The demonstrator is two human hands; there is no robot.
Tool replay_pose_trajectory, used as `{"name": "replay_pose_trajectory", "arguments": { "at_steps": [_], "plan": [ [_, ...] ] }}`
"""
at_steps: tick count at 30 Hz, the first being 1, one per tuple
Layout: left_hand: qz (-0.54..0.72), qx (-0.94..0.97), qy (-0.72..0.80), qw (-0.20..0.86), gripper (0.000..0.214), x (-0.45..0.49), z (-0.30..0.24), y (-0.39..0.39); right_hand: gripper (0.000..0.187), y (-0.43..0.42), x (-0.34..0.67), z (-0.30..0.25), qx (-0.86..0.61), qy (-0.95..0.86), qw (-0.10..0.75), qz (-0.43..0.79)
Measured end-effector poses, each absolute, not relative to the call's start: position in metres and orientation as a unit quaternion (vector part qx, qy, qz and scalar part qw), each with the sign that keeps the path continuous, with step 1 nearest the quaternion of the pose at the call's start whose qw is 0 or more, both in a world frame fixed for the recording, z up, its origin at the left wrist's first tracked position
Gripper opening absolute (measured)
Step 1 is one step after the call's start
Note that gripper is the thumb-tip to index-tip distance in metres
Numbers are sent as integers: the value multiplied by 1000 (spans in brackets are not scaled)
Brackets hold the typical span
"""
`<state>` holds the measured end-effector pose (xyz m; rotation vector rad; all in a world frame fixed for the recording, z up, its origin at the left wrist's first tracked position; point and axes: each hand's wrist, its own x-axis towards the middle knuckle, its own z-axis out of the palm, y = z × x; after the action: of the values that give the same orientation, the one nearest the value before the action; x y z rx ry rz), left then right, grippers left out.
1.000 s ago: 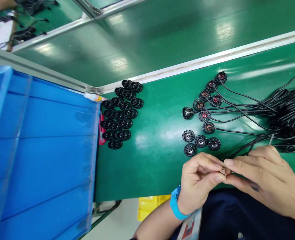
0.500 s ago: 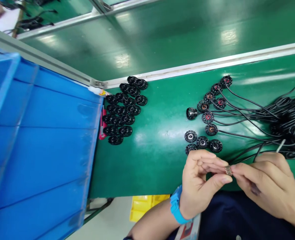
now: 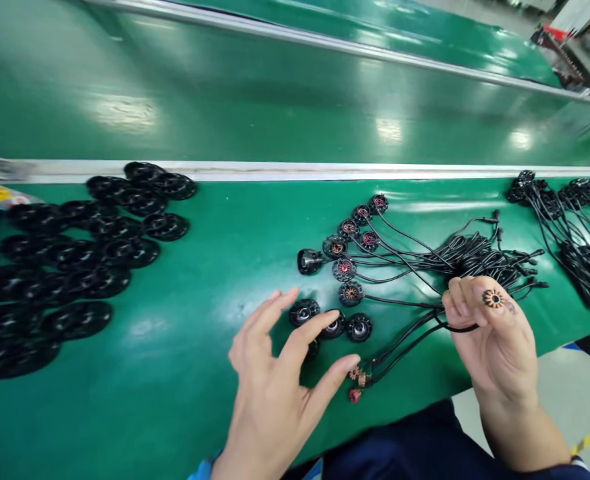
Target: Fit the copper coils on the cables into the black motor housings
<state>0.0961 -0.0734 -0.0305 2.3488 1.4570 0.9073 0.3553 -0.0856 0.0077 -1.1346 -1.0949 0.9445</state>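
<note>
My right hand (image 3: pixel 489 340) is raised over the table's front part, its fingers closed on a small copper-wound motor stator (image 3: pixel 493 299) that faces up. A black cable (image 3: pixel 457 328) passes by these fingers; whether it joins the stator I cannot tell. With fingers spread and nothing in them, my left hand (image 3: pixel 279 373) hovers by several black round housings (image 3: pixel 359 327) with metal rings in their centres. Its fingertips overlap some housings, and contact is unclear. Just right of its thumb lie a few loose stators (image 3: pixel 355 395) on cables.
Black cabled housings with red or copper stators (image 3: pixel 345 269) lie mid-table, their cords leading to a cable bundle (image 3: pixel 479 257). Many black round parts (image 3: pixel 79 317) cover the left side. Another cable bundle (image 3: pixel 589 267) is at far right. A white rail (image 3: pixel 255 171) borders the back.
My view has swung right, so the blue bin is nearly out of sight. My hands have parted: the left has opened near the housings, while the right has turned up with the stator.
</note>
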Motion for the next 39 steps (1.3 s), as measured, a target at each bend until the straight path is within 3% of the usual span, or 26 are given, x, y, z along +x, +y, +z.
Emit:
{"name": "replay_pose_trajectory", "arguments": {
  "at_steps": [5, 6, 9, 11, 15, 19, 27, 39],
  "plan": [
    [277, 804, 505, 144, 31, 102, -29, -77, 11, -94, 356, 16, -496, -520, 566, 405],
    [271, 803, 506, 159, 33, 102, -29, -78, 4, -97, 354, 17, -505, -582, 524, 362],
    [263, 797, 510, 189, 35, 101, -29, -82, 22, -102, 343, 16, -487, -807, 324, 86],
    [262, 794, 512, 196, 34, 102, -30, -83, 26, -102, 335, 13, -449, -864, 221, -53],
    [264, 789, 522, 189, 35, 110, -29, -84, 17, -94, 327, 8, -417, -894, 122, -105],
    [256, 785, 522, 211, 25, 118, -29, -81, 10, -86, 326, 13, -382, -912, 74, -129],
    [262, 777, 522, 234, 23, 120, -29, -79, 26, -80, 313, 28, -339, -931, -1, -133],
    [249, 787, 521, 217, 27, 120, -30, -82, 24, -70, 308, 33, -350, -935, -3, -50]
  ]
}}
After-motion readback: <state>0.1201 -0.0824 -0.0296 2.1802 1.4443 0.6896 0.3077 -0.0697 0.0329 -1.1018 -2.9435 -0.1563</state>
